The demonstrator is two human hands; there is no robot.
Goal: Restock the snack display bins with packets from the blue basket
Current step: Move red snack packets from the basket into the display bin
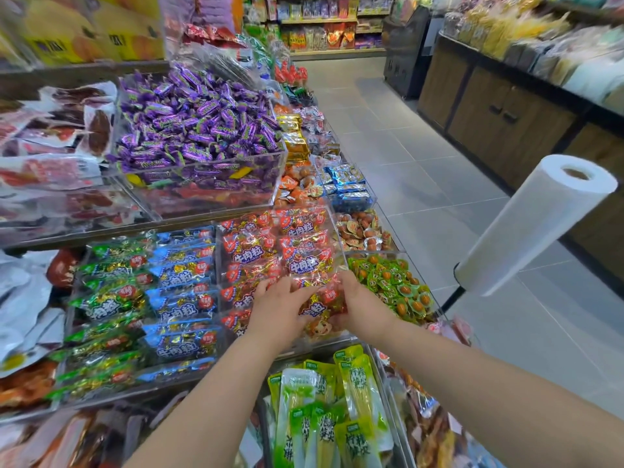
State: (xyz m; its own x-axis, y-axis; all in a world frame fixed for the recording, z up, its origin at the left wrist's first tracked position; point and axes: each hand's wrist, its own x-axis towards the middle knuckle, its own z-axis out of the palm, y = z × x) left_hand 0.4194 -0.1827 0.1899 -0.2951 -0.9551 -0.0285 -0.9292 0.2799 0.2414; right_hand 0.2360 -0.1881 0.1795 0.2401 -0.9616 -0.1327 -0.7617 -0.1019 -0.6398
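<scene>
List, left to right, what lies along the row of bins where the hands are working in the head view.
Green packets → blue packets → red packets, with the left hand and right hand on one red packet → small green-wrapped snacks → white roll.

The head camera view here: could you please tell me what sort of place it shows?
Most likely a snack shop or supermarket aisle. Clear display bins hold heaped purple candies, stocked shelves line the back, and a roll of plastic bags stands beside the display.
</scene>
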